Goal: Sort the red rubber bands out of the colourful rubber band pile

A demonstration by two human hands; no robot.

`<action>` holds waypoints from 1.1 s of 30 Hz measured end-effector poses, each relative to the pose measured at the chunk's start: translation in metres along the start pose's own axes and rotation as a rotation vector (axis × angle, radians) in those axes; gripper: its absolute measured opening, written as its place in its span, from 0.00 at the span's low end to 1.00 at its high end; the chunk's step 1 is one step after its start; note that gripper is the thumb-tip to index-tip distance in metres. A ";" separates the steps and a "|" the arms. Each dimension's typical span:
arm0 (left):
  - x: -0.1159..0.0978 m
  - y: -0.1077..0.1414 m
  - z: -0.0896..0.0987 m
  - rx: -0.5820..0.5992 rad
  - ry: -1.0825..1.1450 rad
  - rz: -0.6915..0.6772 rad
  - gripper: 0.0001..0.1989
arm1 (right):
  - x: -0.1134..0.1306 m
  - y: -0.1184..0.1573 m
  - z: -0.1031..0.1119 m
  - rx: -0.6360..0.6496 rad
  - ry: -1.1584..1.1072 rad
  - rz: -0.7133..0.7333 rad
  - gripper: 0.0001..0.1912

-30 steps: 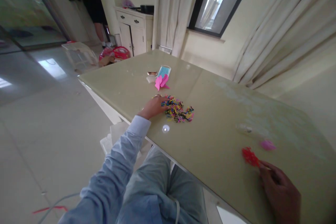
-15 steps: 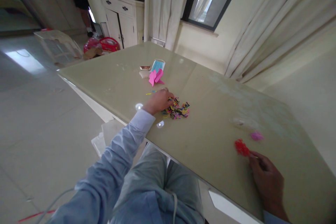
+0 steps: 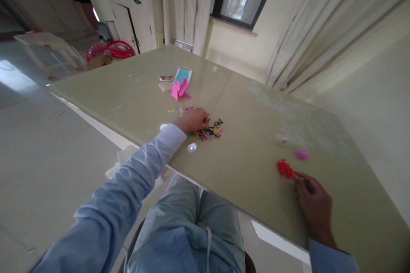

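Across a pale table (image 3: 243,170), the left hand (image 3: 194,119) curls over a mixed heap of bands (image 3: 211,132), its grip hidden; the right hand (image 3: 315,200) seems to pinch the edge of a red pile (image 3: 284,168). Picking seems in hand; next calls for light fingertips.

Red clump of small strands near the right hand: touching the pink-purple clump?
Apart. The head view shows a strip of greenish tabletop between the red clump and the pink-purple clump.
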State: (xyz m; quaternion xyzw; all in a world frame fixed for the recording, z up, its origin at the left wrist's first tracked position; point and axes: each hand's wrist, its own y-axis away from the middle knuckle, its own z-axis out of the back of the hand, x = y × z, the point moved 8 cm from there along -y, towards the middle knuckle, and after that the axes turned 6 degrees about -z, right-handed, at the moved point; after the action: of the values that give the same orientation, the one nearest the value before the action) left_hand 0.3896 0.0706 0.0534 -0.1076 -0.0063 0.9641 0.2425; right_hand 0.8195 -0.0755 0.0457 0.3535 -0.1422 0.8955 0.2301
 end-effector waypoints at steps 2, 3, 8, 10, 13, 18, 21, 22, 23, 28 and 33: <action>0.001 0.000 -0.001 -0.014 0.019 0.010 0.13 | 0.002 0.001 0.000 -0.002 0.001 0.024 0.31; 0.001 0.000 -0.001 -0.021 0.024 0.013 0.14 | 0.003 0.001 0.001 -0.005 0.001 0.035 0.30; -0.001 -0.001 -0.001 0.002 -0.001 -0.048 0.11 | 0.003 0.001 0.001 -0.017 0.021 0.047 0.28; -0.001 -0.001 -0.001 0.023 0.006 -0.060 0.10 | 0.003 0.000 0.001 -0.015 0.036 0.051 0.29; 0.002 -0.001 0.001 0.024 0.001 -0.041 0.10 | 0.003 0.000 0.001 -0.015 0.046 0.052 0.30; 0.002 -0.001 0.005 0.057 -0.054 0.029 0.11 | 0.008 0.003 0.002 -0.017 0.035 0.056 0.29; 0.001 -0.001 0.005 0.072 -0.065 0.061 0.10 | 0.008 0.002 0.002 -0.013 0.029 0.066 0.29; 0.000 -0.001 0.006 0.069 -0.068 0.061 0.10 | 0.007 0.002 0.001 -0.013 0.027 0.065 0.29; -0.001 -0.001 0.006 0.061 -0.065 0.062 0.10 | 0.006 0.002 0.001 -0.013 0.023 0.061 0.29; -0.001 0.002 0.016 -0.024 0.061 0.057 0.09 | 0.006 0.001 0.001 -0.020 0.015 0.068 0.29; -0.009 0.012 0.030 -0.062 0.459 0.029 0.08 | 0.008 0.002 0.001 -0.021 0.018 0.088 0.27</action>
State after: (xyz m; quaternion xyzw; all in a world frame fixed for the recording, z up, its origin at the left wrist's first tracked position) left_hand 0.3853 0.0575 0.0834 -0.3317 0.0209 0.9171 0.2202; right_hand 0.8140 -0.0755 0.0515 0.3362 -0.1649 0.9064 0.1955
